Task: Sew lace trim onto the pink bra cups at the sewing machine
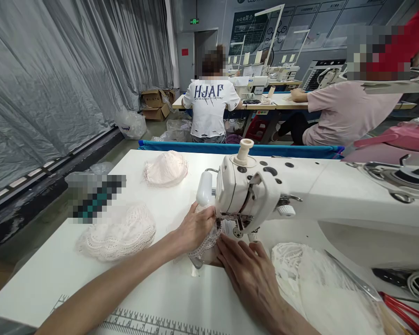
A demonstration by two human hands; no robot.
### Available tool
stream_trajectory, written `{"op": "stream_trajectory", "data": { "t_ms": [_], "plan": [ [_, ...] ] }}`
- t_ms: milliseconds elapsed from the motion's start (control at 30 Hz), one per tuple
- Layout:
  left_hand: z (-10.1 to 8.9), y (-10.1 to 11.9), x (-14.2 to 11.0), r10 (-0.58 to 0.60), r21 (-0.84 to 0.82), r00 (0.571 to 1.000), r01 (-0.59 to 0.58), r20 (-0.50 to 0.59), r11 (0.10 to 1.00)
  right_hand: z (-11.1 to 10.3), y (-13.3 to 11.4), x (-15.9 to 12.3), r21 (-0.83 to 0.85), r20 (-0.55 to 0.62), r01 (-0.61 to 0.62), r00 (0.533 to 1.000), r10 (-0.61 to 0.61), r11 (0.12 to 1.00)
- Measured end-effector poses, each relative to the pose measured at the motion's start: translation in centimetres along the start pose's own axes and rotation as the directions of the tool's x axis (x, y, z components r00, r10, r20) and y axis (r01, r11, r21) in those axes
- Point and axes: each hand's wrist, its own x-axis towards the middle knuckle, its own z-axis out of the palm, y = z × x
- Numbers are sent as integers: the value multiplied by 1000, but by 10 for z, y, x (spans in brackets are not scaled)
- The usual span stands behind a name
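Note:
A white sewing machine (230,186) has its needle area above a small piece of white lace fabric (206,246). My left hand (194,229) is left of the needle, its fingers closed on the lace; the fingertips are partly hidden by the machine head. Flat on the near right side of the same lace lies my right hand (246,263), fingers stretched toward the presser foot. A white lamp (204,188) is fixed beside the machine head. Stacked lace pieces (120,232) rest left of my left hand, and a pale cup-shaped piece (165,168) sits farther back.
Right of my right hand lie more lace pieces (321,284), with red-handled scissors (365,279) on them. A ruler scale (143,323) runs along the near table edge. A blue cloth trough (195,147) borders the far edge. Two people sit at machines beyond.

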Motion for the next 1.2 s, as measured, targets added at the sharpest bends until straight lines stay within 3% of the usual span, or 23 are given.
{"op": "stream_trajectory", "data": {
  "t_ms": [167, 400, 867, 1200],
  "plan": [
    [-4, 21, -20, -14, 56, 987, 23, -161, 998, -3, -1, 0, 33, -8, -1, 1000, 2, 999],
    [-8, 50, -43, 24, 111, 990, -8, -142, 994, -3, -2, -1, 46, -11, 6, 1000, -5, 999],
    [7, 44, -43, 14, 157, 975, 22, -220, 987, 0, 2, -2, 23, 10, 1, 1000, -1, 1000],
    [9, 34, -37, 3, 196, 970, 46, -243, 979, 2, 5, 1, 12, -61, -18, 998, 19, 1000]
  ]
}}
